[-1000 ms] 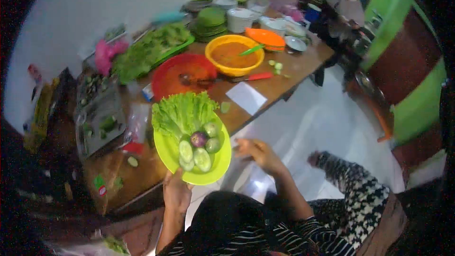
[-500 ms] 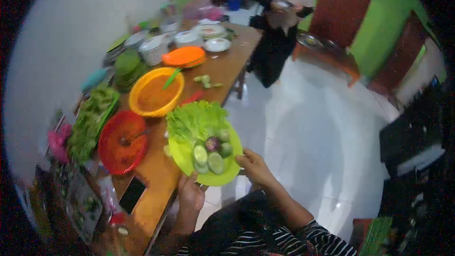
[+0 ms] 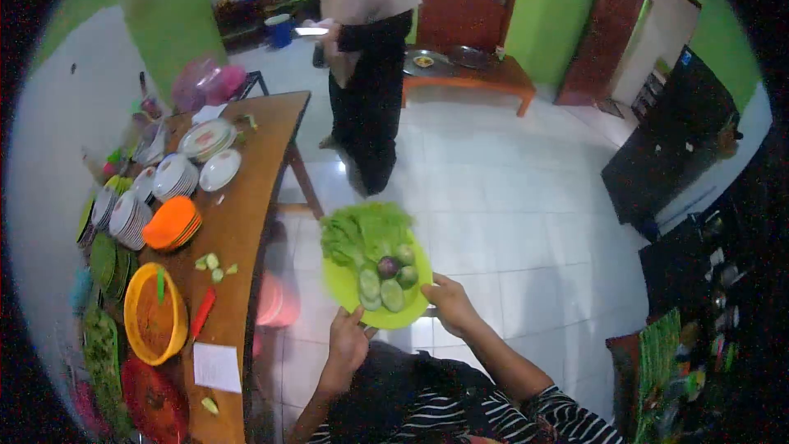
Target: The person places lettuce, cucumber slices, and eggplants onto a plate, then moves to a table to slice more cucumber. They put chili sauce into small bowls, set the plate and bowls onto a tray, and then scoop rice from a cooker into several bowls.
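A yellow-green plate (image 3: 339, 281) is held out over the floor, beside the table. On it lie leafy lettuce (image 3: 366, 233), several cucumber slices (image 3: 392, 296), a dark purple round vegetable (image 3: 388, 267) and small round green ones (image 3: 407, 277). My left hand (image 3: 348, 339) grips the plate's near left rim, thumb on top. The right rim is pinched by my right hand (image 3: 449, 302). The fingers under the plate are mostly hidden.
Along the left, a wooden table (image 3: 267, 136) bears a yellow basin (image 3: 131, 316) of orange-red sauce, a red basin (image 3: 148, 411), orange plates (image 3: 173, 224), a red-handled knife (image 3: 204, 312) and white paper (image 3: 218, 367). A person (image 3: 366, 57) stands ahead. A pink bucket (image 3: 278, 302) sits beside the table.
My view has turned right, and the plate has gone from the table's edge to over the floor. Both hands still hold it. The standing person now appears nearer.
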`<state>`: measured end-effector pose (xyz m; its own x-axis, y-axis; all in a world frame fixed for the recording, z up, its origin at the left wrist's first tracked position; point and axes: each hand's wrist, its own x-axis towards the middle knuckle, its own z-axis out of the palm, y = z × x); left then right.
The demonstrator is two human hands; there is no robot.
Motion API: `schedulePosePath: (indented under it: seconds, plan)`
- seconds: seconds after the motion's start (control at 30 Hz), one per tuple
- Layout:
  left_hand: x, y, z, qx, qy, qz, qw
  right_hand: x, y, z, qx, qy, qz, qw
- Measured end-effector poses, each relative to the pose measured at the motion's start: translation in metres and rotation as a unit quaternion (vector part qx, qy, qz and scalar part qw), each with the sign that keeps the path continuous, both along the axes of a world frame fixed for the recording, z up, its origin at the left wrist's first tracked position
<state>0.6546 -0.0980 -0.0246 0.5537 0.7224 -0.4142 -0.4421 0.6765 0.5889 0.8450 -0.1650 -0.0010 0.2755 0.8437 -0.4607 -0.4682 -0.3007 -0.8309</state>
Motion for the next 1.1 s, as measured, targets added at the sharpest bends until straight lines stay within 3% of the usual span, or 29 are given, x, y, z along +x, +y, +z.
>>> schedulePosePath:
  seconds: [0.1, 0.4, 0.53, 0.57, 0.77, 0.87, 1.0, 1.03, 1.1]
  plan:
    - [0.05, 0.036, -0.008, 0.014, -0.006, -0.093, 0.996, 0.055, 0.017, -0.028, -0.012, -0.007, -0.038, 0.999]
    - [0.198, 0.212, -0.089, 0.01, 0.114, -0.117, 0.987, 0.242, 0.124, -0.077, -0.034, -0.017, -0.168, 0.985]
    - [0.307, 0.293, -0.09, 0.205, 0.136, -0.238, 0.94, 0.336, 0.165, -0.103, 0.021, 0.024, -0.213, 0.976]
    - [0.349, 0.306, -0.073, 0.095, 0.102, -0.224, 0.964, 0.364, 0.171, -0.106, 0.024, 0.022, -0.231, 0.972]
    - [0.526, 0.372, -0.029, 0.154, 0.097, -0.309, 0.934, 0.507, 0.213, -0.08, 0.022, -0.012, -0.308, 0.951]
    - [0.598, 0.41, -0.043, 0.127, 0.147, -0.302, 0.933, 0.593, 0.24, -0.088, 0.011, -0.016, -0.328, 0.944]
    - [0.637, 0.463, -0.089, -0.012, 0.104, -0.163, 0.981, 0.712, 0.3, -0.088, -0.001, -0.015, -0.351, 0.936]
    - [0.642, 0.472, -0.105, 0.119, 0.19, -0.235, 0.946, 0.745, 0.313, -0.096, 0.012, -0.011, -0.345, 0.938]
    - [0.64, 0.529, -0.117, 0.1, 0.203, -0.18, 0.957, 0.8, 0.394, -0.095, 0.04, -0.028, -0.303, 0.952]
